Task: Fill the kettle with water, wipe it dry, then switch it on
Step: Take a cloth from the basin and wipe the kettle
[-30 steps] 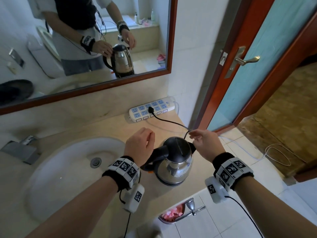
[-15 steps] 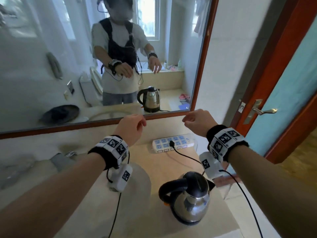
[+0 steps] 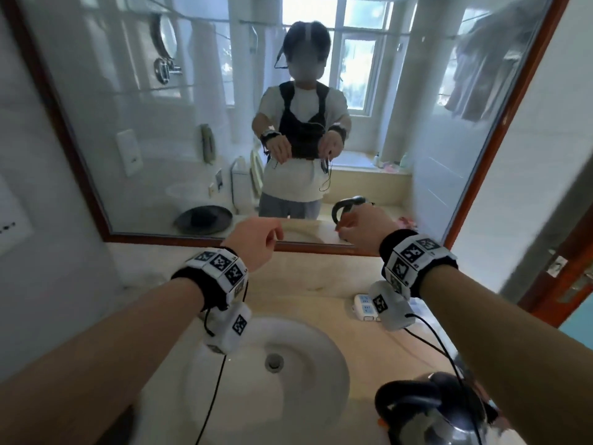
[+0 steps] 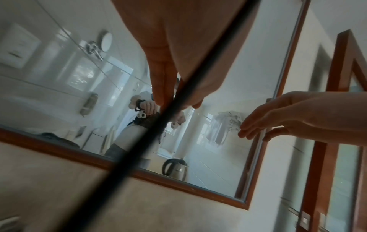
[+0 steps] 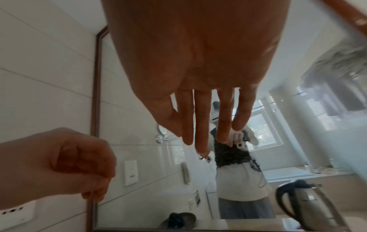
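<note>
The steel kettle (image 3: pixel 449 419), with its black handle and lid, stands on the counter at the bottom right, right of the sink; my right forearm covers part of it. Both hands are raised in front of the mirror, well above the kettle and apart from it. My left hand (image 3: pixel 253 239) is curled into a loose fist (image 5: pixel 59 164) and holds nothing. My right hand (image 3: pixel 362 229) has its fingers (image 5: pixel 208 125) straight and slightly spread, and it is empty. The kettle's reflection (image 5: pixel 309 207) shows in the mirror.
The white sink (image 3: pixel 224 396) with its drain (image 3: pixel 273 361) lies below my left wrist. A white power strip (image 3: pixel 365 305) sits on the counter at the back wall. The wooden-framed mirror (image 3: pixel 321 245) faces me. A door (image 3: pixel 574 284) stands to the right.
Both hands have lifted away from the kettle to mirror height. My view has tilted up, so the kettle has dropped to the bottom right corner. It stays on the counter.
</note>
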{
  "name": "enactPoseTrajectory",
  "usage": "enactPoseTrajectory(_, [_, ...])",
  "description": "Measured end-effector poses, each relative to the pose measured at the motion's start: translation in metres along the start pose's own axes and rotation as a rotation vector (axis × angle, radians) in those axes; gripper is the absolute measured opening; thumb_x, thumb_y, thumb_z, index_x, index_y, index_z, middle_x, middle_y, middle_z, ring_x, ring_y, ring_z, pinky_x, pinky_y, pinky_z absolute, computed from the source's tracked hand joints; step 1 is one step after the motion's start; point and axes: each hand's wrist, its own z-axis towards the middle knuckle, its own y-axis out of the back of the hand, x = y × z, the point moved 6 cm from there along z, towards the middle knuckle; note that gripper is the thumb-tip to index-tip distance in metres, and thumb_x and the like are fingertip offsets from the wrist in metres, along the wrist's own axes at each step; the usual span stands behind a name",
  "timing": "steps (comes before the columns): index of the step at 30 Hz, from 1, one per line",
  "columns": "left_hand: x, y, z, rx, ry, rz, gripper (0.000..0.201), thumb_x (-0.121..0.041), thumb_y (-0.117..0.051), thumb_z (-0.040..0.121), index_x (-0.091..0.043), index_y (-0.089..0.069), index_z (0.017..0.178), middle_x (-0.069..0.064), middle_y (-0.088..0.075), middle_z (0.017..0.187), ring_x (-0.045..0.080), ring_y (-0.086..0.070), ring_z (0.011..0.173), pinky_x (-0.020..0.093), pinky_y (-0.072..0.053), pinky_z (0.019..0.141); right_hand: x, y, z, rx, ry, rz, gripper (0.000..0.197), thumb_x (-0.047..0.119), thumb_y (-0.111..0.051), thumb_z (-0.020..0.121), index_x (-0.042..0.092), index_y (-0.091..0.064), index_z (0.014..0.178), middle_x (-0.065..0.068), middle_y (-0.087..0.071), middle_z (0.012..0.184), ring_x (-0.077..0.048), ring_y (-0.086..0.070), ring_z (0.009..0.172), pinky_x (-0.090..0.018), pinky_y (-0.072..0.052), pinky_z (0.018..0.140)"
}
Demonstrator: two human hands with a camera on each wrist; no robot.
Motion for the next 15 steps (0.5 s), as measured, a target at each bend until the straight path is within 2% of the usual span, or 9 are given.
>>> enactPoseTrajectory(2, [0.033,0.021,-0.018,-0.023,0.057,0.021,0.017,-0.006,-0.054,0.084,-0.017,-0.067,0.088,-0.002,-0.063,0.072,0.013,-0.058,0.066,0.026,-0.052,0.069,0.039,-0.016,0.009,0.008,0.057,0.01,0.025,0.021,-0.055,0.084,0.015,-0.078,0.094,-0.007,-0.075,0.096,-0.024,-0.067,0.092,-0.027,-0.054,0.079])
enactPoseTrajectory(3, [0.05,0.031,-0.029,-0.029,0.091,0.028,0.018,-0.005,-0.053,0.084,-0.017,-0.067,0.087,-0.003,-0.061,0.07,0.014,-0.057,0.064,0.025,-0.05,0.066,0.06,-0.025,0.014,0.017,0.086,0.017,0.025,0.021,-0.056,0.085,0.016,-0.078,0.094,-0.006,-0.075,0.096,-0.023,-0.066,0.091,-0.028,-0.054,0.082])
enactPoseTrajectory(6, [0.101,0.058,-0.065,-0.035,0.192,0.042,0.022,-0.003,-0.05,0.082,-0.017,-0.067,0.086,-0.005,-0.053,0.064,0.017,-0.054,0.06,0.024,-0.044,0.062,0.122,-0.057,0.023,0.076,0.175,0.044,0.025,0.023,-0.057,0.084,0.018,-0.079,0.094,-0.005,-0.074,0.096,-0.021,-0.065,0.089,-0.024,-0.049,0.078])
enactPoseTrajectory(11, [0.176,0.099,-0.131,-0.062,0.354,0.089,0.022,-0.004,-0.049,0.08,-0.016,-0.066,0.088,-0.005,-0.053,0.065,0.016,-0.051,0.063,0.029,-0.047,0.066,0.224,-0.116,0.02,0.21,0.316,0.002,0.026,0.022,-0.054,0.09,0.015,-0.076,0.102,-0.004,-0.071,0.096,-0.02,-0.062,0.089,-0.022,-0.04,0.074])
enactPoseTrajectory(15, [0.222,0.123,-0.185,-0.094,0.496,0.072,0.021,-0.003,-0.049,0.083,-0.012,-0.065,0.092,-0.002,-0.056,0.069,0.017,-0.053,0.065,0.029,-0.048,0.069,0.293,-0.167,0.014,0.304,0.409,-0.011,0.027,0.024,-0.054,0.089,0.018,-0.076,0.104,-0.001,-0.073,0.107,-0.02,-0.065,0.1,-0.024,-0.048,0.083])
